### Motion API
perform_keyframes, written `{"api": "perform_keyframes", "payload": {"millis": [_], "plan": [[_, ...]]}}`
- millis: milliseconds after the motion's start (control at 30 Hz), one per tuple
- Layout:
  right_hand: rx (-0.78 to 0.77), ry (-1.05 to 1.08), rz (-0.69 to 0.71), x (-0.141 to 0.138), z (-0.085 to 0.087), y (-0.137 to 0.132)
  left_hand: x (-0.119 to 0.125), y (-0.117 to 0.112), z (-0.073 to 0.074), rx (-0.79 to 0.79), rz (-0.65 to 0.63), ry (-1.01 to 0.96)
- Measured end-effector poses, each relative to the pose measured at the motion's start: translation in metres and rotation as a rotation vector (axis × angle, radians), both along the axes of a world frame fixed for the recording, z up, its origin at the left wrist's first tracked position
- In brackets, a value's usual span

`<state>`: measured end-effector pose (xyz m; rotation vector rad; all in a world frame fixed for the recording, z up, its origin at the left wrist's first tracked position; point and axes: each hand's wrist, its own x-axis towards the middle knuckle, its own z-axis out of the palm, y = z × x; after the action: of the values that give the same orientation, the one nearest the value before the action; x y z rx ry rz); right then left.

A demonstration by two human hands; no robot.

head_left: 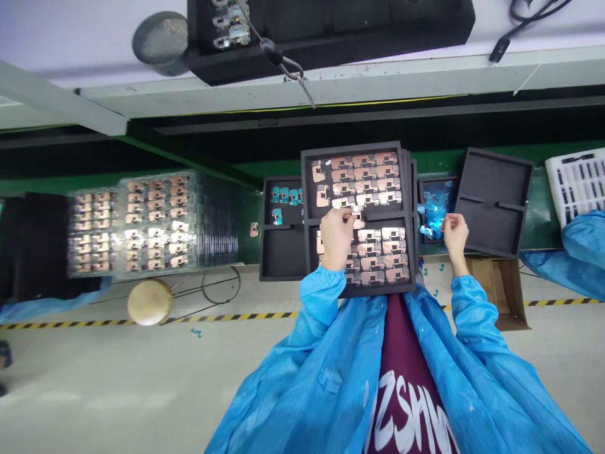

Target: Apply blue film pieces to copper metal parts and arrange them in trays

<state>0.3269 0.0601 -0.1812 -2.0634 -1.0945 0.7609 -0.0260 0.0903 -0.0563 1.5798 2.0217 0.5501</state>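
Left fingers [345,213], right fingers [452,218] pinched

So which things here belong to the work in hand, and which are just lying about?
Seemingly in the work:
left hand, at the copper-coloured parts
the black tray holding them
right hand, by blue scraps

Probably just about:
round stool
black cable
cardboard box

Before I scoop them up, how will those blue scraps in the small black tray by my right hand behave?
The blue scraps look thin and crinkled, so they're probably floppy and light. Similar bits on the floor suggest they may scatter easily.
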Motion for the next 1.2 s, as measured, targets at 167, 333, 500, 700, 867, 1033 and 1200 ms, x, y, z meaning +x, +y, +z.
{"api": "perform_keyframes", "payload": {"millis": [167,333,500,700,867,1033,1200], "plan": [[-0.086,-0.076,0.000,0.012,-0.024,0.018,0.007,0.000,0.002,-0.027,-0.074,0.141],[-0.189,-0.145,0.023,0.023,-0.044,0.037,0.014,0.001,0.006,-0.060,-0.089,0.217],[-0.282,-0.187,0.109,0.030,-0.063,0.052,0.019,0.000,0.012,-0.091,-0.040,0.218],[-0.284,-0.225,0.272,0.038,-0.074,0.053,-0.034,-0.035,0.021,0.178,0.151,0.168],[-0.242,-0.274,0.363,0.039,-0.076,0.051,-0.067,-0.064,0.019,0.300,0.135,0.253],[-0.188,-0.359,0.408,0.028,-0.077,0.056,-0.030,-0.036,0.003,0.277,-0.415,0.246],[-0.174,-0.399,0.413,0.019,-0.071,0.053,-0.019,-0.011,-0.017,0.207,-0.581,0.270]]}}
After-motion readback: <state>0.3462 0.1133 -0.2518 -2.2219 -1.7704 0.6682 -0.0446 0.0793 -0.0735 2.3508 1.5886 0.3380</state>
